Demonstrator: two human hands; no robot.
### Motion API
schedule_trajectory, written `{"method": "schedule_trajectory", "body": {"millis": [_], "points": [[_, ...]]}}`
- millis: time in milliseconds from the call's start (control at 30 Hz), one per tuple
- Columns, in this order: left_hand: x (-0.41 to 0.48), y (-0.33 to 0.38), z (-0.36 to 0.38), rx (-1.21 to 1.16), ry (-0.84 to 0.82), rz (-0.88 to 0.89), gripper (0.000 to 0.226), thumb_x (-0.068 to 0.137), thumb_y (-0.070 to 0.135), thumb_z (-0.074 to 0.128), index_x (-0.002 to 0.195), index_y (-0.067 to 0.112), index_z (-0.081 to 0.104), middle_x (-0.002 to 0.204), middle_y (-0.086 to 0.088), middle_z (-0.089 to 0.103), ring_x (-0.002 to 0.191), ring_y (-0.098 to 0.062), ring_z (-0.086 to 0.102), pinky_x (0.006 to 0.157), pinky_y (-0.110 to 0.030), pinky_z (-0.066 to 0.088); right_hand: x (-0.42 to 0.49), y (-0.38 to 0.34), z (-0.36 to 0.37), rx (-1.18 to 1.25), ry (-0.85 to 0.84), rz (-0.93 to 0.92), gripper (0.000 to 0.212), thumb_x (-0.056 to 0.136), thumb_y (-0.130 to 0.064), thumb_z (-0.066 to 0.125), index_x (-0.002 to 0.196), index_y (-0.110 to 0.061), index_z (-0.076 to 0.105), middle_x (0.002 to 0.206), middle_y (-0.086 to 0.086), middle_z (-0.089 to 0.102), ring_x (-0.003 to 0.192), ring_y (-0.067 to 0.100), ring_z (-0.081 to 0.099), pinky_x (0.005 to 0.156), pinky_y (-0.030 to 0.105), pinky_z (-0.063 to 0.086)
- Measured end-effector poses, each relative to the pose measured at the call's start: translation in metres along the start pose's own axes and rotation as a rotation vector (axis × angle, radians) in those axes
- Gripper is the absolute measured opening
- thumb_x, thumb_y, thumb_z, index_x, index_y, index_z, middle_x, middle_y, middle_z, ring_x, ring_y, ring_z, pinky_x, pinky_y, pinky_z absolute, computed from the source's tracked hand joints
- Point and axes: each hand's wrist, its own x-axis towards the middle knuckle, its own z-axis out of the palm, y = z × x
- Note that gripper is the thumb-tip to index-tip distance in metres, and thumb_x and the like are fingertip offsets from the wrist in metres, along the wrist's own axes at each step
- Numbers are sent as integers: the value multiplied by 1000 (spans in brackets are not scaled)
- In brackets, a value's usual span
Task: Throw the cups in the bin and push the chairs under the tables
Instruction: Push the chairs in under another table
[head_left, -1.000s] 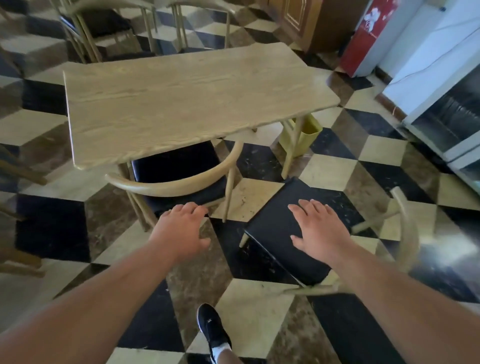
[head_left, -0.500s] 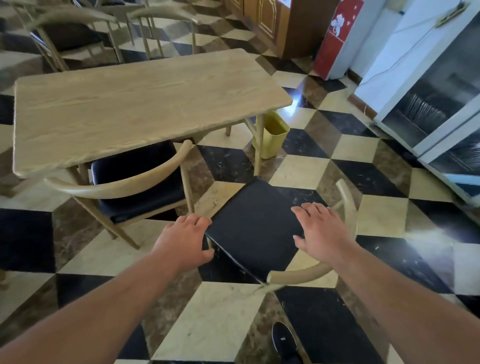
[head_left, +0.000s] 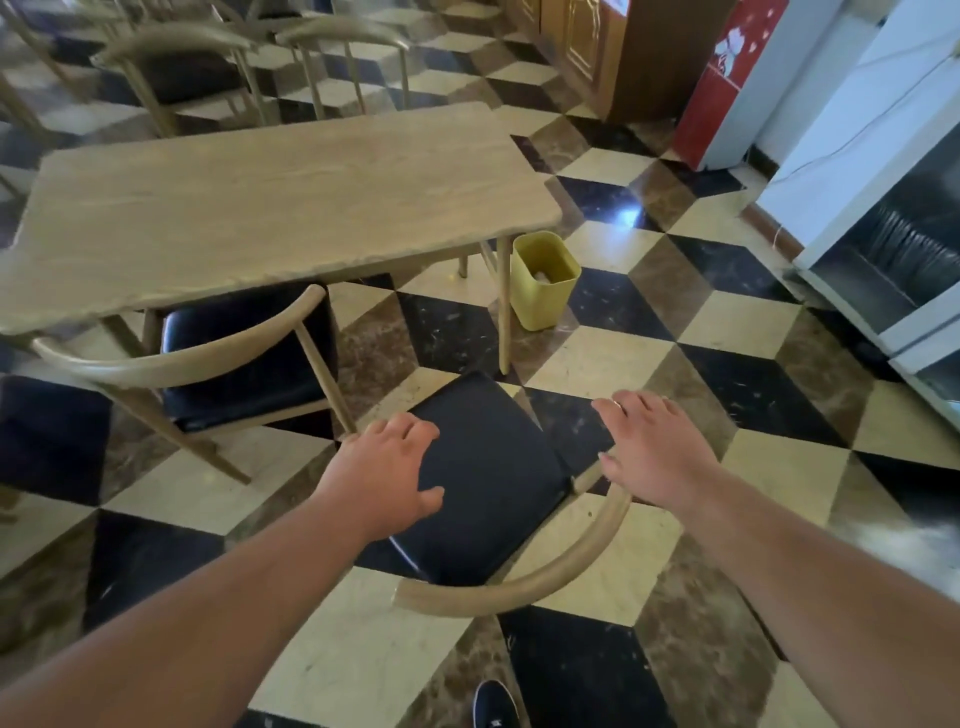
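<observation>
Both hands spread open, empty, over a black-cushioned wooden chair (head_left: 483, 483).
Left hand (head_left: 384, 470) above the seat's near-left edge; right hand (head_left: 649, 452) by its curved backrest.

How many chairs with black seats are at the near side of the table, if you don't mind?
2: one chair partly tucked under the table, one chair pulled out between both hands.

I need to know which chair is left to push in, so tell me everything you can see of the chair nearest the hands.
The near chair has a glossy black padded seat and a curved, light wood backrest arc. It stands upright on the checkered floor, clear of the table, turned at an angle with one seat corner pointing toward the table leg. The left hand is spread over the seat's left edge; the right hand hovers by the backrest's right end. Whether either touches is unclear. Its legs are mostly hidden.
</observation>
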Motion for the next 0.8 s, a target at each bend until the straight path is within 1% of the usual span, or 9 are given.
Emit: {"method": "schedule_trajectory", "body": {"millis": [133,267,400,500,567,600,667,733,800], "points": [[-13,9,12,-42,4,-24,78,98,61,61,163,31,30,165,6,35,149,-22,37,119,-45,40,1,-7,0,-3,15,-68,70,104,-48,57,161,-17,32,159,11,46,146,33,43,121,48,37],[-25,14,35,-85,-14,-45,79,97,62,62,163,31,29,165,5,35,148,-23,39,118,-46,42,-10,-21,4,20,20,-107,70,102,-48,61,160,-17,36,158,10,48,146,32,44,123,50,35],[-31,28,66,-134,-47,-40,80,97,62,62,163,32,29,166,5,34,149,-24,39,119,-46,42,-24,-25,19,9,12,-160,65,101,-45,62,156,-17,42,151,9,53,140,30,49,117,49,43],[-38,46,95,-180,-98,-19,84,95,60,65,164,31,27,165,5,34,147,-24,42,116,-45,44,-27,-20,41,-2,9,-182,51,101,-41,60,147,-19,51,141,7,60,132,28,55,113,47,46],[-41,57,118,-204,-177,0,90,91,59,67,165,32,23,166,6,32,145,-25,43,115,-46,44,-26,-16,60,-19,-43,-221,40,101,-30,59,140,-21,55,133,5,63,127,27,56,111,46,47],[-42,62,129,-198,-219,12,93,89,60,67,165,33,22,166,7,31,144,-25,45,113,-47,46,-25,-14,73,-31,-81,-248,39,100,-22,58,139,-21,56,132,5,63,126,27,56,112,47,47],[-43,72,147,-155,-267,31,94,89,62,66,166,35,19,166,9,31,142,-24,47,108,-46,49,-20,-11,96,-64,-155,-307,47,98,-11,57,144,-21,55,136,5,62,132,29,52,117,49,42],[-38,81,156,-94,-313,24,90,93,60,66,166,34,20,163,7,35,142,-24,48,104,-45,46,-12,-7,113,-119,-254,-346,52,97,-9,56,146,-23,55,140,5,61,139,31,49,123,54,34],[-30,88,161,-30,-352,8,83,95,59,66,163,32,28,155,4,46,137,-25,51,100,-44,44,-5,-4,126,-202,-340,-382,47,95,-10,56,138,-27,60,132,3,65,131,29,54,123,59,30]]}}
